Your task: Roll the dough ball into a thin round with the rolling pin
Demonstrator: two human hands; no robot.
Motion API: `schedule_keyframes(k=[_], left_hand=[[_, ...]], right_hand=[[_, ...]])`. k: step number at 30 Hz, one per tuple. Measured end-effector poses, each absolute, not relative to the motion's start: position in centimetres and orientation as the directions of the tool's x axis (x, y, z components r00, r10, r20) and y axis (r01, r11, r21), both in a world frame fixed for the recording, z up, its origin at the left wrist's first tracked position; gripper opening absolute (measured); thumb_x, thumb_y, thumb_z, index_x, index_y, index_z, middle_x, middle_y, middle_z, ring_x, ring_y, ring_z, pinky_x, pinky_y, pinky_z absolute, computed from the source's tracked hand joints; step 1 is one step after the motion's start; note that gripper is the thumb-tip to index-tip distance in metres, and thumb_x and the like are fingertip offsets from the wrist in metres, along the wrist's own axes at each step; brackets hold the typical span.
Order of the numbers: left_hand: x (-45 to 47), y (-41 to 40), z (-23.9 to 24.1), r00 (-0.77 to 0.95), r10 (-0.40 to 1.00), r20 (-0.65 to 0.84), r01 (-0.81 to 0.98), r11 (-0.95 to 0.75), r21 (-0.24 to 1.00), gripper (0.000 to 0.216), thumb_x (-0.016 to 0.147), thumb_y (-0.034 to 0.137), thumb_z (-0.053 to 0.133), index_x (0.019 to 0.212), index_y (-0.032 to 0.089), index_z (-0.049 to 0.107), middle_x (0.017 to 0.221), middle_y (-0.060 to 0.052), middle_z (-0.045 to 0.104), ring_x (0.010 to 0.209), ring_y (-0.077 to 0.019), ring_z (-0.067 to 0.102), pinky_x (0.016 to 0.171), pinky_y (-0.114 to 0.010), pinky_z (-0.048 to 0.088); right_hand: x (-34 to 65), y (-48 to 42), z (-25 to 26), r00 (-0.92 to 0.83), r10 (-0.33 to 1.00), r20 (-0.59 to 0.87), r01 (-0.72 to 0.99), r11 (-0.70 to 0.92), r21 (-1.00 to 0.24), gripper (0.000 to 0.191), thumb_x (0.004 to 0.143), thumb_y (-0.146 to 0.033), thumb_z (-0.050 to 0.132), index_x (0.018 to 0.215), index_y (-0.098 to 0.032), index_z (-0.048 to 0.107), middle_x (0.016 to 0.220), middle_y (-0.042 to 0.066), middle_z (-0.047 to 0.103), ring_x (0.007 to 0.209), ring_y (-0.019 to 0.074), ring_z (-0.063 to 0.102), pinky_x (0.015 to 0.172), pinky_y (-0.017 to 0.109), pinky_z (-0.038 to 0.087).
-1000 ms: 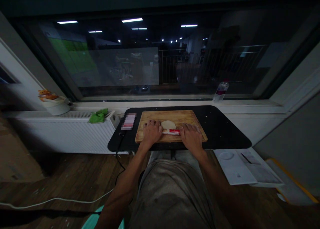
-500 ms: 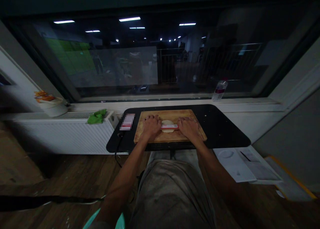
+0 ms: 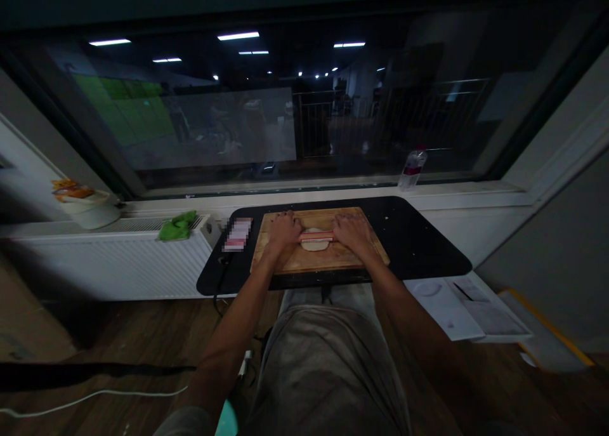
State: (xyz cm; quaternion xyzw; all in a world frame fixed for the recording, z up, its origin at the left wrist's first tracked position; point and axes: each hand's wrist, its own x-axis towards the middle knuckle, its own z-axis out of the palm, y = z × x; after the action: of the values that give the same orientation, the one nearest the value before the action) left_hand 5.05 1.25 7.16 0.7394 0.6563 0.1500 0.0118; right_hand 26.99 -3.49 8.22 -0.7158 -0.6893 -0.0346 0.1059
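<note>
A slim rolling pin [image 3: 317, 237] with a red-and-white wrapper lies crosswise over a flat, pale round of dough [image 3: 314, 246]. The dough rests on a wooden cutting board [image 3: 328, 262]. My left hand [image 3: 284, 226] is on the pin's left end, fingers bent over it. At the right end, my right hand [image 3: 351, 229] holds the pin in the same way. Both hands hide the ends of the pin, and the pin covers the far part of the dough.
Under the board is a black table [image 3: 419, 252]. A phone-like blurred object [image 3: 238, 234] lies left of the board. A green cloth [image 3: 177, 226] and white tub [image 3: 90, 209] sit on the radiator [image 3: 143, 264]. On the windowsill stands a bottle [image 3: 412, 169]. White papers [image 3: 445, 306] lie at lower right.
Both hands have pushed the pin slightly away from me across the dough. Its wrapper shows a different side, so it has turned. The whole view has shifted a little.
</note>
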Motion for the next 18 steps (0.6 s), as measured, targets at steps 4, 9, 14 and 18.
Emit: schedule_keyframes(k=[4,9,14,18], left_hand=[[4.9,2.3,7.3,0.087,0.975,0.203,0.962,-0.135,0.236,0.048,0.115,0.032,0.046,0.146,0.015,0.077,0.144,-0.019,0.083,0.138,-0.0325,0.077,0.116,-0.040,0.058],[4.6,2.9,7.1,0.090,0.978,0.190,0.955,-0.139,0.264,0.045,0.115,0.031,0.046,0.141,0.017,0.081,0.144,-0.017,0.084,0.137,-0.0314,0.077,0.117,-0.039,0.056],[4.6,3.1,6.3,0.127,0.971,0.204,0.952,-0.177,0.250,0.044,0.117,0.031,0.046,0.140,0.019,0.081,0.147,-0.016,0.082,0.143,-0.0335,0.072,0.129,-0.046,0.047],[4.3,2.9,5.6,0.160,0.965,0.208,0.948,-0.209,0.238,0.045,0.117,0.030,0.043,0.143,0.018,0.079,0.152,-0.019,0.078,0.145,-0.0360,0.067,0.129,-0.051,0.045]], right_hand=[[26.8,-3.1,8.8,0.050,0.981,0.186,0.995,-0.034,-0.092,0.055,0.121,-0.036,0.038,0.143,-0.015,0.085,0.150,0.018,0.082,0.143,0.0335,0.074,0.123,0.040,0.050],[26.5,-3.0,9.0,0.049,0.979,0.200,0.996,-0.032,-0.087,0.057,0.121,-0.035,0.038,0.137,-0.012,0.087,0.147,0.021,0.082,0.142,0.0352,0.073,0.121,0.042,0.050],[26.5,-3.3,8.8,0.027,0.972,0.233,0.998,-0.014,-0.060,0.054,0.121,-0.036,0.040,0.137,-0.013,0.087,0.148,0.021,0.082,0.145,0.0356,0.071,0.128,0.045,0.043],[26.5,-3.7,8.7,0.009,0.970,0.245,0.999,-0.002,-0.032,0.054,0.122,-0.037,0.040,0.140,-0.013,0.085,0.149,0.020,0.081,0.146,0.0355,0.069,0.129,0.045,0.041]])
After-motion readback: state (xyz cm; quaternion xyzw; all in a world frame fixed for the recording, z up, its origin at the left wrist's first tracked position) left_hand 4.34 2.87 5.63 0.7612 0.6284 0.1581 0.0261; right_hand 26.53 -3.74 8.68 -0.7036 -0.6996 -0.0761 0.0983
